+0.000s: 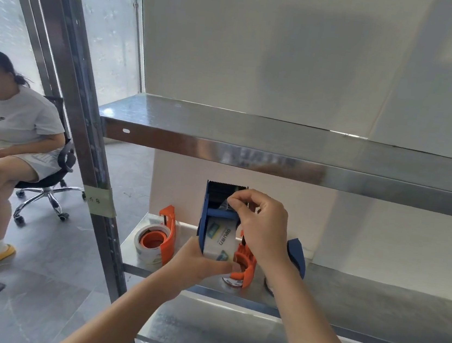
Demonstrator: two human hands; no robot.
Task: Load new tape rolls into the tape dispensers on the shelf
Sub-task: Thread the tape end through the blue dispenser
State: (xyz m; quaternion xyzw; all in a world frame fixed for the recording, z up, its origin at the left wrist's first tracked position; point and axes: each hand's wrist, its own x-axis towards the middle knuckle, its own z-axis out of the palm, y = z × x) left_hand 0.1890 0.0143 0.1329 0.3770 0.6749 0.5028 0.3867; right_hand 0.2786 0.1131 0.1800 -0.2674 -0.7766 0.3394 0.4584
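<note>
Two hands were at work on one blue dispenser point(205, 207), held upright in the air in front of the lower shelf point(360, 297). The left hand point(193, 264) gripped the dispenser's lower end from below, fingers curled round it and the thumb lying across the bottom of the tape roll point(219, 239). That roll, white with green printed marks, sat inside the blue frame directly above the left hand. The right hand point(261, 232) was above and to the right of the left, its thumb and forefinger pinched together on a clear tape strip point(225, 206) at the dispenser's upper opening. The toothed blade point(227, 185) stood just above those fingertips.

Several other items lay on the lower shelf behind the hands. An orange dispenser point(168, 238) with its own white roll point(143, 236) stood to the left of the left hand. A second orange dispenser point(245, 263) sat between the two wrists, partly hidden, with a roll under it that showed only in part. A second blue dispenser point(298, 254) stood just beyond the right wrist, mostly hidden.

Above the hands ran an upper shelf point(252, 134) of bare metal. A metal post point(84, 114) rose well left of the hands, with a green label point(100, 201) wrapped round it. Farther left, a person point(17, 123) in a white shirt sat on an office chair point(45, 192).
</note>
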